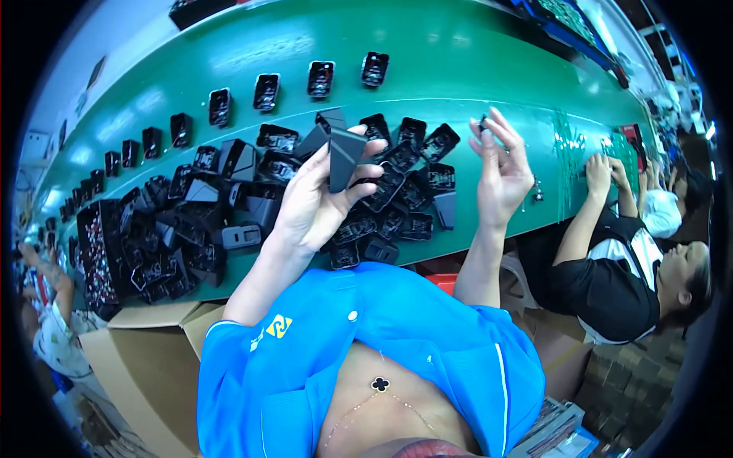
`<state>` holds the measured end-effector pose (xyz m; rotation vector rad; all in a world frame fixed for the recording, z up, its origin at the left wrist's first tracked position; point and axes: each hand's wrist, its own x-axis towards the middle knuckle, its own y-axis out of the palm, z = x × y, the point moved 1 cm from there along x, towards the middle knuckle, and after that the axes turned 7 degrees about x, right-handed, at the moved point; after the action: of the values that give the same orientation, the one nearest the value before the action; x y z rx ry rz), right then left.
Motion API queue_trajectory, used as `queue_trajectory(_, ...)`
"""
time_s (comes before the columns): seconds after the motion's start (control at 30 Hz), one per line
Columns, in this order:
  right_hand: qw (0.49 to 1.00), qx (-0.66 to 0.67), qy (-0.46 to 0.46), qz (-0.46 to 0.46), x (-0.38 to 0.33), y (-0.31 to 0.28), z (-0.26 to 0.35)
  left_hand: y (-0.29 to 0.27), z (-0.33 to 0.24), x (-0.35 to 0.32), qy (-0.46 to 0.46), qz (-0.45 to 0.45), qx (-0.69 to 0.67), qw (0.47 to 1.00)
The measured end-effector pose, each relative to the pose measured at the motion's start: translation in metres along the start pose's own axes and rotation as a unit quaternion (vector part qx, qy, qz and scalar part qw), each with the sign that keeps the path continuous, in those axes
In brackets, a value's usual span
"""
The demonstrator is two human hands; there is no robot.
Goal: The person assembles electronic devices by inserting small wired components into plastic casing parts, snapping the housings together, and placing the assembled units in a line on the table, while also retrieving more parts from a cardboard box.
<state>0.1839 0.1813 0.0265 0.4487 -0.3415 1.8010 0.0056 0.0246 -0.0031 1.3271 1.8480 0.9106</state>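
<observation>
My left hand (307,204) is closed around a black plastic housing (345,159), held up over the green table with its smooth face showing. Off to the right, my right hand (504,177) is raised with thumb and fingers pinched on a small dark part (482,122), too small to name. Under and around my left hand lies a heap of similar black housings (412,133), several with their hollow insides facing up. Another housing (332,118) shows just behind the held one.
A spaced row of black housings (321,79) stands across the green table (458,46). At the left is a black bin (99,259) of small parts; a cardboard box (145,366) sits below the edge. A co-worker (611,282) works at the right beside thin green strips (569,164).
</observation>
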Motion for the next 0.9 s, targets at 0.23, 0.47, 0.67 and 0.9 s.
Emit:
queue_trajectory(0.23, 0.979, 0.075, -0.007, 0.189, -0.045, 0.052, 0.022, 0.007, 0.001, -0.002, 0.026, -0.006, -0.041, 0.999)
queue_trajectory(0.47, 0.962, 0.048, -0.104, 0.248, -0.054, 0.070, 0.027, 0.010, 0.003, -0.005, 0.058, -0.027, -0.014, 0.998)
queue_trajectory(0.67, 0.944, -0.105, -0.210, 0.230, -0.049, 0.082, 0.032, 0.019, -0.001, -0.008, 0.108, -0.019, 0.000, 0.994)
queue_trajectory(0.9, 0.920, -0.224, -0.213, 0.242, -0.047, 0.083, 0.029, 0.027, -0.006, -0.008, 0.103, 0.003, 0.009, 0.995)
